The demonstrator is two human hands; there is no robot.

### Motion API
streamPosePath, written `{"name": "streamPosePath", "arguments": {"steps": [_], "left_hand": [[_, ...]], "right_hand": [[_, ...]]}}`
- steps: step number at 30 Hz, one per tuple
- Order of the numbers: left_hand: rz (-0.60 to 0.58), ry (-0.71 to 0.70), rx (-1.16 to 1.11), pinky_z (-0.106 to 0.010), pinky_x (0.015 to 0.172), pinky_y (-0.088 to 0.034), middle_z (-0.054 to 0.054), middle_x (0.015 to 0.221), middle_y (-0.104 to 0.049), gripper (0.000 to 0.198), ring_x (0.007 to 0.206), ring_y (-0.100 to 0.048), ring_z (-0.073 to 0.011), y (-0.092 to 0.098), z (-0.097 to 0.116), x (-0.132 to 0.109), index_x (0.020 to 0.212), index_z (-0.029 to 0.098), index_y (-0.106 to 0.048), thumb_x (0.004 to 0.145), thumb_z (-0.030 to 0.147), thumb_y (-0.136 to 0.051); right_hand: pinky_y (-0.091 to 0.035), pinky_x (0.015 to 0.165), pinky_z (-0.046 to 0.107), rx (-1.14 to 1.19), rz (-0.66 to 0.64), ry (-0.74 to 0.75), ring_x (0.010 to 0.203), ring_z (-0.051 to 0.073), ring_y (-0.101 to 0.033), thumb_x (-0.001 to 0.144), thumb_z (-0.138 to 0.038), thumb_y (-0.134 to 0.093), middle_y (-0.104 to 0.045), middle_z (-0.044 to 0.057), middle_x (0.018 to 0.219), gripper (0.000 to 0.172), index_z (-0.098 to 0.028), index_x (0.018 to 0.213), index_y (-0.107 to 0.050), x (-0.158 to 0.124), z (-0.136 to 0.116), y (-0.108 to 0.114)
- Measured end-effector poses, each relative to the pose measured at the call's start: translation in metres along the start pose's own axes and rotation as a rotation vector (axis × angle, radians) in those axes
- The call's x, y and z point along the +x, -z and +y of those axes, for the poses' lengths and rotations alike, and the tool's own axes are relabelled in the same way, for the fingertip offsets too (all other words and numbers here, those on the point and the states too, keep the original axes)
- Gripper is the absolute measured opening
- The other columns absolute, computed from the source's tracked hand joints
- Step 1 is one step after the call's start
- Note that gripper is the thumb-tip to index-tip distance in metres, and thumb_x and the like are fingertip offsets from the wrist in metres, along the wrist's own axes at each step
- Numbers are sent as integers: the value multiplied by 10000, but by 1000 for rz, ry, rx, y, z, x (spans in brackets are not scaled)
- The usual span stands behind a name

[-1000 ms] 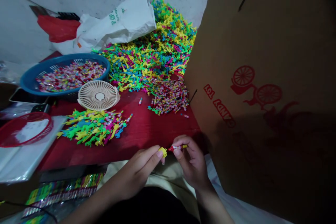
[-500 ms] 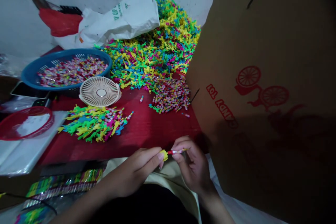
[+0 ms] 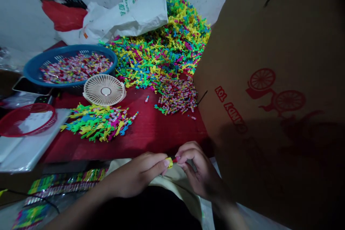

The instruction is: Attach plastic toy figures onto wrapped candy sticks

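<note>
My left hand [image 3: 147, 170] is closed round a yellow plastic toy piece [image 3: 169, 162], whose end sticks out past the thumb. My right hand [image 3: 195, 165] pinches a small tube with a red end [image 3: 175, 160]; most of it is hidden by the fingers. The red end meets the yellow piece or lies right against it, and I cannot tell how deep it sits. Both hands are over my lap at the table's front edge. On the red table [image 3: 159, 133] beyond lies a pile of toys joined to tubes [image 3: 99, 122].
A heap of bright plastic toy pieces [image 3: 161, 50] covers the back, with a pile of small tubes [image 3: 179, 95] before it. At left stand a blue basket of tubes [image 3: 28, 73], a round white fan [image 3: 105, 91] and a red basket [image 3: 51, 124]. A tall carton [image 3: 242, 43] borders the right.
My right fingers have shifted along the tube toward the yellow piece and now cover its patterned body. The view has tilted slightly.
</note>
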State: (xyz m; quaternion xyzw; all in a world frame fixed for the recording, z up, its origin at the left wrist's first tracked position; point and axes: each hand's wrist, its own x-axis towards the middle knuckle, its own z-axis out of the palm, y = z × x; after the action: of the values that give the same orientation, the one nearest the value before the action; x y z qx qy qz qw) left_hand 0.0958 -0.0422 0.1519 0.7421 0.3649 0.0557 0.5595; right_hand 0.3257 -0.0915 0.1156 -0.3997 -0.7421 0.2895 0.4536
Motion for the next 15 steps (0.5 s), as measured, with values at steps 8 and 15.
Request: {"name": "streamPosePath", "arguments": {"steps": [8, 15], "left_hand": [[-6, -10, 55, -305, 862, -433, -26, 964, -699, 434, 923, -627, -199, -11, -8, 5, 1009, 226, -643, 1094, 495, -313], [262, 125, 386, -305, 736, -442, -61, 896, -704, 411, 830, -662, -214, 22, -41, 15, 962, 212, -608, 1090, 402, -266]], "right_hand": [[-527, 883, 326, 16, -25, -85, 998, 186, -623, 1029, -68, -496, -633, 32, 1035, 211, -264, 955, -516, -11, 6, -6], [-568, 968, 366, 35, 52, -181, 1119, 211, -668, 1031, -204, -589, -684, 79, 1231, 225, -281, 1242, -587, 0, 63, -3]]}}
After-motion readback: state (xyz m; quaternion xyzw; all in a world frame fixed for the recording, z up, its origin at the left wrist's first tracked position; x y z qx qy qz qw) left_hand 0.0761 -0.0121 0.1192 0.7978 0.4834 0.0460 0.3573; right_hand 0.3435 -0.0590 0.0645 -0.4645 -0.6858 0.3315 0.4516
